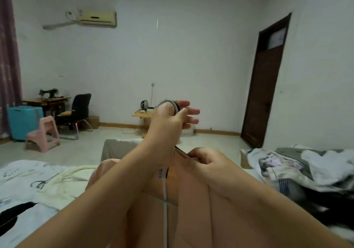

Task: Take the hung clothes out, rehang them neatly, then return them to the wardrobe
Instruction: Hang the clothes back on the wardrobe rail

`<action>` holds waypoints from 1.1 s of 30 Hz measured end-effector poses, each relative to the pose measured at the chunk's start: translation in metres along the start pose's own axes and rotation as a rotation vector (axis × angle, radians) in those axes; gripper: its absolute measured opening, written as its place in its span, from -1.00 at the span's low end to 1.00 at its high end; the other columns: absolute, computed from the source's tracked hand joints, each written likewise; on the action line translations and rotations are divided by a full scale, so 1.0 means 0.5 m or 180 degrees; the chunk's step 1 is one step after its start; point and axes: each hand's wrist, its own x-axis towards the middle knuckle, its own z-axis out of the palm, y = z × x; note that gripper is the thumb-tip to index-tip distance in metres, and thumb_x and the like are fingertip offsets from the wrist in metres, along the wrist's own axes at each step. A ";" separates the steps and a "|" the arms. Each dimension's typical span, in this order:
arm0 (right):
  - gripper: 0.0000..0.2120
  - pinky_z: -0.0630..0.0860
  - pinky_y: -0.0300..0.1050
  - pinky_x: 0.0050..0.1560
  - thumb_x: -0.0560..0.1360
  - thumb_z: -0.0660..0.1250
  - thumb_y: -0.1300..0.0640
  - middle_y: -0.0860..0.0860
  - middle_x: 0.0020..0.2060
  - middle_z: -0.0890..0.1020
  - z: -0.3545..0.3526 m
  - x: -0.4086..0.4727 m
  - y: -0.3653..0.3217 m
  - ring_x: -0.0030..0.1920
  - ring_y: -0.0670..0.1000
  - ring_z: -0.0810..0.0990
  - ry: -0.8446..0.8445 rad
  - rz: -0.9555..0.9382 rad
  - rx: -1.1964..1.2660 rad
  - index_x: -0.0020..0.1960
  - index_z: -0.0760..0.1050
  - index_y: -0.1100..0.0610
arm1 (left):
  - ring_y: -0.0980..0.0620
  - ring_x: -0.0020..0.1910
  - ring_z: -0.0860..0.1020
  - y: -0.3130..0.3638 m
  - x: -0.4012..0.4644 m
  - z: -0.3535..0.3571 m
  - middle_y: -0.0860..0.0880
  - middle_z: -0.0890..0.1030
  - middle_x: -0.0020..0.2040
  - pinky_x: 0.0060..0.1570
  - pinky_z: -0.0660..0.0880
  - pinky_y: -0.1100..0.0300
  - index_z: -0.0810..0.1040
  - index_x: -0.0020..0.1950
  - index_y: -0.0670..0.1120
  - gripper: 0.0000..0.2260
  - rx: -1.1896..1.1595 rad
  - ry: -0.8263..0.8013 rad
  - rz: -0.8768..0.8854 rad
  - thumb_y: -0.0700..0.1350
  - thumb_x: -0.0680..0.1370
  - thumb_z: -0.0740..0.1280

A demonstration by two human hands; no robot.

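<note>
Nearest me, a peach garment (193, 199) lies across the bed under my forearms. My right hand (206, 161) is curled, pinching its fabric at the hanger's neck. My left hand (172, 119) holds the hanger hook (170, 103) raised, thumb clamped on it, other fingers spread. A heap of clothes (298, 167) lies right; a printed sheet (28, 178) left.
</note>
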 end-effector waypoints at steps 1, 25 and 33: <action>-0.88 0.54 -0.11 -0.05 0.54 0.22 0.01 -0.04 -0.14 0.66 -0.018 -0.023 0.008 -0.13 -0.11 0.61 0.0049 0.0056 -0.0094 -0.10 0.51 -0.02 | 0.16 -0.33 0.61 0.001 -0.002 0.023 0.03 0.65 -0.22 -0.21 0.56 0.25 0.46 -0.06 -0.09 -0.83 -0.0090 -0.0078 -0.0011 -0.28 0.61 0.13; -0.60 0.30 0.06 0.07 0.26 0.30 0.33 0.23 -0.09 0.55 -0.345 -0.665 0.213 -0.01 0.19 0.41 0.1844 0.0826 0.2196 0.10 0.50 0.34 | 0.15 0.01 0.56 0.116 -0.218 0.690 0.06 0.62 0.02 0.09 0.47 0.13 0.45 0.17 -0.03 -0.79 -0.0146 -0.2073 0.0431 -0.02 0.57 0.22; -0.60 0.30 0.28 0.32 0.28 0.41 0.40 0.38 0.09 0.56 -0.407 -0.846 0.222 0.13 0.35 0.53 0.2832 0.1212 0.1988 0.12 0.53 0.30 | 0.23 0.08 0.45 0.095 -0.443 0.823 0.20 0.49 0.01 0.07 0.37 0.26 0.39 -0.04 0.23 -0.87 -0.0329 -0.1643 0.0674 0.01 0.51 0.30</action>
